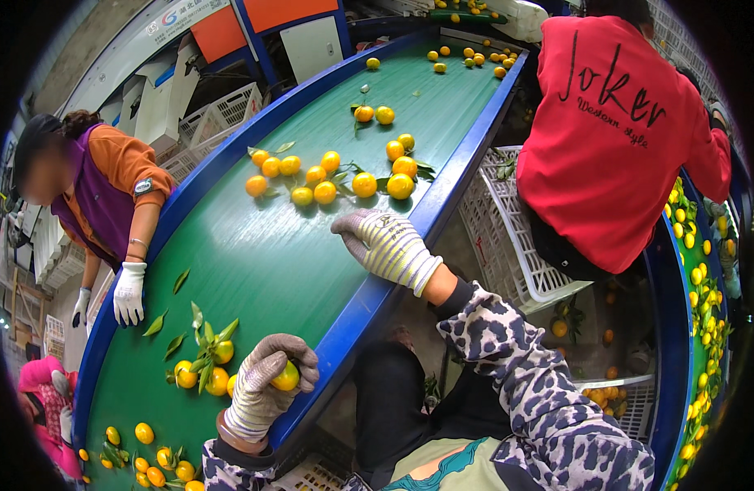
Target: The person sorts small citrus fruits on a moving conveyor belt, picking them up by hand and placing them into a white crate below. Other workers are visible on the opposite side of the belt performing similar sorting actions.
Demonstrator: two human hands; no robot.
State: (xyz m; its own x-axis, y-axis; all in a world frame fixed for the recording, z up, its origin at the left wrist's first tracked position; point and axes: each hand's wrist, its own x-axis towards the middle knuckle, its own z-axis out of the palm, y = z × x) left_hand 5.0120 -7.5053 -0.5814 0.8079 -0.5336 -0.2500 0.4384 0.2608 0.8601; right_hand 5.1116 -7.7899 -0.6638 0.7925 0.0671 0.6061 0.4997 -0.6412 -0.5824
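Observation:
My left hand [263,383], in a striped knit glove, grips a yellow-green citrus fruit [285,376] beside the belt's near blue rim. My right hand [389,248], in a matching glove, hovers over the green conveyor belt [260,245] with its fingers curled. Its palm side is hidden, and no fruit shows in it. Just beyond it lies a loose group of orange citrus fruits [325,192], some with leaves. Left of my left hand, a leafy sprig [208,344] rests among several fruits [217,382]. More fruits [156,475] lie at the belt's lower left.
The blue rim [358,313] runs between me and the belt. A person in orange and purple [101,166] leans at the far side, white-gloved hand [129,294] over the rim. Someone in red [616,135] sits at right by a white plastic crate [506,233]. Another belt [690,258] carries fruit.

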